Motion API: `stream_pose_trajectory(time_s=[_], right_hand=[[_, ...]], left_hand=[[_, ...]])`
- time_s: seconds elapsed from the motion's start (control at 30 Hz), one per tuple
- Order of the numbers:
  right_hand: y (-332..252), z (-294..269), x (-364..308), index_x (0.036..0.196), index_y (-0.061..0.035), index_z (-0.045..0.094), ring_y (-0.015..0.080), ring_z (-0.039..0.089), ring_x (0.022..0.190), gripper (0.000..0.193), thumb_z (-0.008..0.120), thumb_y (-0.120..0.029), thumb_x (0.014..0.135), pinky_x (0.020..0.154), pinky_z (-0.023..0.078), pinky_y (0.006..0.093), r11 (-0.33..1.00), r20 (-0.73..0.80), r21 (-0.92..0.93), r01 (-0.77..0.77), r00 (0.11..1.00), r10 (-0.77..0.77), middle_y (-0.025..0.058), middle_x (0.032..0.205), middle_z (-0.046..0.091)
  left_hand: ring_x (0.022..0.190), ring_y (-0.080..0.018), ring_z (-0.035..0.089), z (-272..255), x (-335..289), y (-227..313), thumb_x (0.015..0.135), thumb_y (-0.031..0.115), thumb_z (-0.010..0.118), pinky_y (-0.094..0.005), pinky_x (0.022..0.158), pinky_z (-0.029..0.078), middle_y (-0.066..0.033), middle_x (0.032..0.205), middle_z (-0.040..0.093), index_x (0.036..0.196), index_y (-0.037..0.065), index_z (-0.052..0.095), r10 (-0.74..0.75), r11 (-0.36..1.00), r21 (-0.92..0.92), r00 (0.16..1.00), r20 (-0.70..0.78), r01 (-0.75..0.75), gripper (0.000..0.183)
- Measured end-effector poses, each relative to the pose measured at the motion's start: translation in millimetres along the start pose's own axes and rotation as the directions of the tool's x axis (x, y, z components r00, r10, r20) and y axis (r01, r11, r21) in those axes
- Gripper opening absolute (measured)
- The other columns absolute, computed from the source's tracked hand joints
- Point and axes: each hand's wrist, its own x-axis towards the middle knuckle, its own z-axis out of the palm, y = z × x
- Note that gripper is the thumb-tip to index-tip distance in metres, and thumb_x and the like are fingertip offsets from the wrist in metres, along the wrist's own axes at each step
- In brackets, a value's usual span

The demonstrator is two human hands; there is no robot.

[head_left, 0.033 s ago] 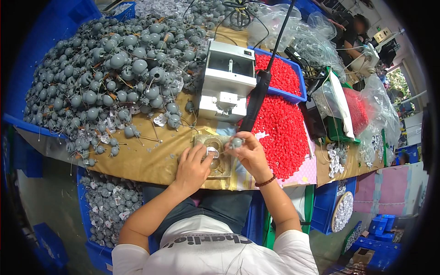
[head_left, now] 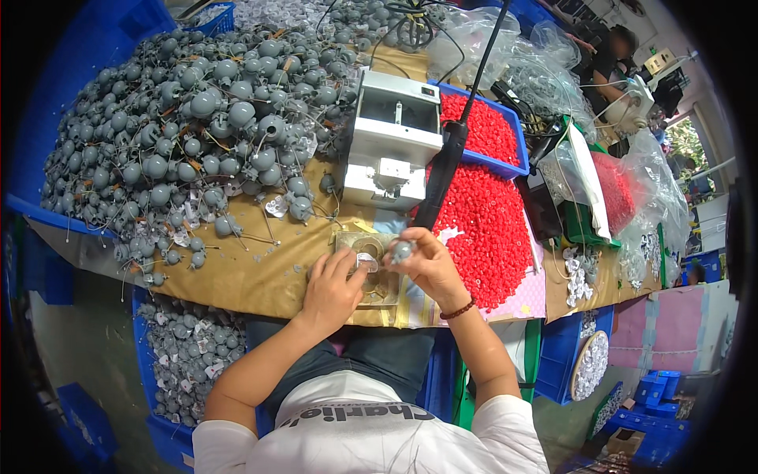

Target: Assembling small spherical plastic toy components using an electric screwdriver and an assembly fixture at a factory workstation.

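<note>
My right hand (head_left: 431, 270) pinches a small grey ball-shaped part (head_left: 403, 251) between thumb and fingers, just above the right side of a square, see-through fixture (head_left: 384, 297). The fixture lies on the brown-covered table and has round shapes in it. Over its left side is my left hand (head_left: 332, 287), thumb and fingertips closed on a small white piece (head_left: 366, 261). The fingers partly hide that piece, and whether it sits in the fixture I cannot tell. The ball and the white piece are close but apart.
Behind the fixture stands a white-grey machine (head_left: 391, 146), with a black antenna-like rod (head_left: 444, 170) beside it. Grey ball parts with wires (head_left: 197, 126) heap at left. Red pieces (head_left: 485, 237) pile at right, before a blue tray (head_left: 505, 167). Another person (head_left: 612, 67) is at far right.
The grey ball in my right hand has shifted slightly left and down, toward the white piece. My left hand stays in nearly the same place.
</note>
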Motion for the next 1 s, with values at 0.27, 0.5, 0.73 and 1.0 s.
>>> stream_pose_trajectory(time_s=[0.27,0.5,0.73,1.0], right_hand=[[-22,25,25,0.124,0.0015,0.065,0.0179,0.07,0.083,0.042,0.081,-0.007,0.086,0.075,0.058,0.0318,0.52,0.14,-0.851,0.07,0.985,0.097,0.0088,0.096,0.07],[-22,35,35,0.12,-0.0014,0.068,0.0292,0.067,0.083,0.042,0.081,-0.015,0.083,0.075,0.055,0.0396,0.267,0.168,-0.951,0.158,0.986,0.014,0.0148,0.095,0.066],[-16,33,28,0.132,-0.002,0.06,0.023,0.063,0.083,0.054,0.081,-0.01,0.083,0.075,0.054,0.0374,0.357,0.066,-0.931,0.076,0.997,-0.041,0.0126,0.104,0.063],[-27,-12,57,0.15,0.0023,0.039,0.036,0.057,0.119,0.066,0.07,-0.008,0.092,0.105,0.043,0.0459,0.039,0.015,-0.995,0.092,0.518,-0.855,0.0196,0.126,0.059]], left_hand=[[0.125,-0.0358,0.058,6,-1,-9,0.078,0.009,0.073,-0.0483,0.101,0.047,-0.0187,0.12,0.063,0.108,0.001,0.07,0.034,0.998,-0.054,0.998,-0.056,-0.037,0.032],[0.123,-0.0351,0.06,5,0,-11,0.078,0.009,0.074,-0.0472,0.099,0.049,-0.0167,0.118,0.064,0.11,0.003,0.07,-0.007,0.995,-0.1,0.999,-0.05,0.002,0.032],[0.119,-0.0306,0.06,-6,25,5,0.08,0.012,0.078,-0.0465,0.101,0.045,-0.0107,0.115,0.066,0.125,0.007,0.065,-0.174,0.971,-0.167,0.985,-0.012,0.169,0.047],[0.118,-0.0288,0.059,2,25,-3,0.081,0.014,0.077,-0.0449,0.103,0.044,-0.008,0.113,0.067,0.124,0.008,0.066,-0.081,0.997,-0.016,0.997,-0.004,0.081,0.045]])
